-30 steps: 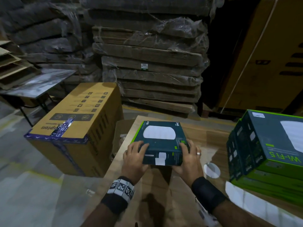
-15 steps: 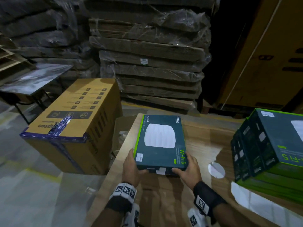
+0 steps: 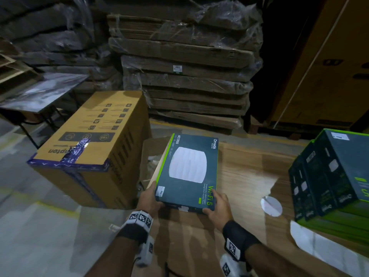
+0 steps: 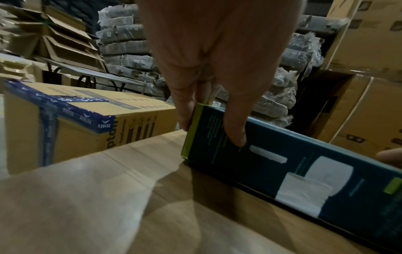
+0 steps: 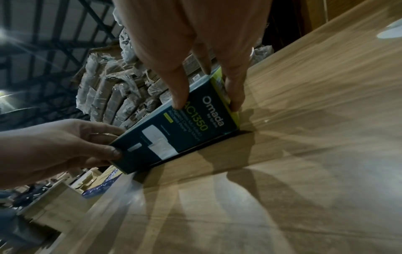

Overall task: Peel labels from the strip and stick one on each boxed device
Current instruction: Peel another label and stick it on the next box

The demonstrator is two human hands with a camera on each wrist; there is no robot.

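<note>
A dark teal device box [image 3: 188,170] with a lime edge lies flat at the wooden table's [image 3: 245,176] left edge. My left hand [image 3: 150,198] grips its near left corner, thumb on the near side [image 4: 236,130]. My right hand [image 3: 216,206] grips its near right corner, thumb on the near face [image 5: 179,96]. A white label [image 4: 304,194] sits on the box's near side, which rests tilted on the table in the left wrist view. A stack of like boxes [image 3: 335,176] stands at the right. White label strip backing [image 3: 327,246] lies in front of the stack.
A round white sticker backing [image 3: 271,205] lies on the table right of the box. A big tan carton with blue tape [image 3: 89,148] stands on the floor to the left. Wrapped flat cartons [image 3: 185,76] are piled behind. A tall brown carton [image 3: 329,66] stands at the back right.
Both hands have slid from the box's sides to its near corners, and the box has turned and moved farther from me toward the table's left edge, its top face now showing.
</note>
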